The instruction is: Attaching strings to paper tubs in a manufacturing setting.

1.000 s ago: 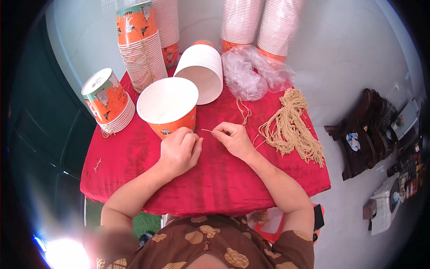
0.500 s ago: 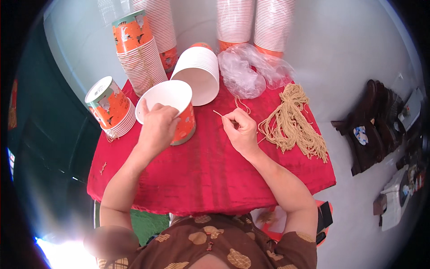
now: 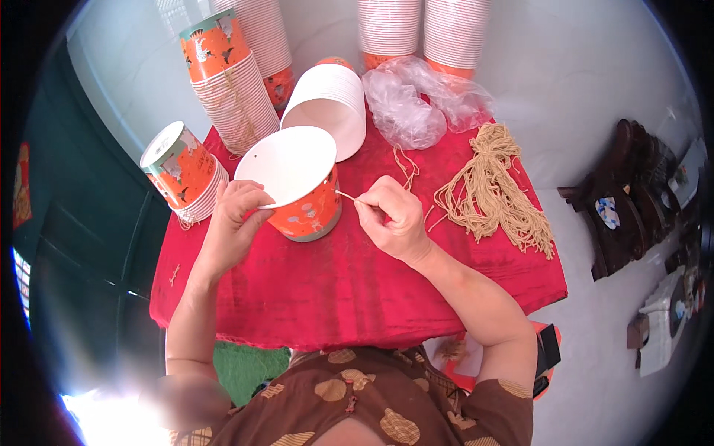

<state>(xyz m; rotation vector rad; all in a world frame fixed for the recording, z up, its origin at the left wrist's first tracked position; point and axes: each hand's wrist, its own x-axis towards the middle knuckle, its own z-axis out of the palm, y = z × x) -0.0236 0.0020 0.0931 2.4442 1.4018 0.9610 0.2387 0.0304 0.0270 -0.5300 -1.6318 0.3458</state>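
Gripping the near rim of an orange paper bucket (image 3: 301, 189), the left hand (image 3: 232, 227) has its fingers curled over the white lip and its thumb against the printed outer wall. The right hand (image 3: 394, 219) is closed to a pinch: thumb and forefinger are pressed together on a thin tan string (image 3: 346, 196), whose free end points toward 10 o'clock and meets the bucket's side just below the rim. The bucket stands at the centre of a red-clothed tabletop (image 3: 357, 290), tilted so that its plain white interior faces the viewer; its outer wall is orange with small pale figures and a greenish band at the base. A small hole shows in the far inner wall near the rim.

At 9 o'clock from the bucket lies a short nested stack of buckets (image 3: 182, 172), tipped over, orange with a green rim band. At 11 o'clock a taller leaning stack (image 3: 230, 82) of the same print has string wound about its lower part. At 12 o'clock a white-sided stack (image 3: 327, 108) lies on its side, mouth toward the viewer. Beyond it, at 1 o'clock, two upright stacks (image 3: 420, 33) rise past the upper edge. A crumpled clear plastic bag (image 3: 416, 104) rests just in front of these. At 3 o'clock a loose bundle of tan strings (image 3: 491, 186) lies fanned across the cloth, well apart from the right hand.
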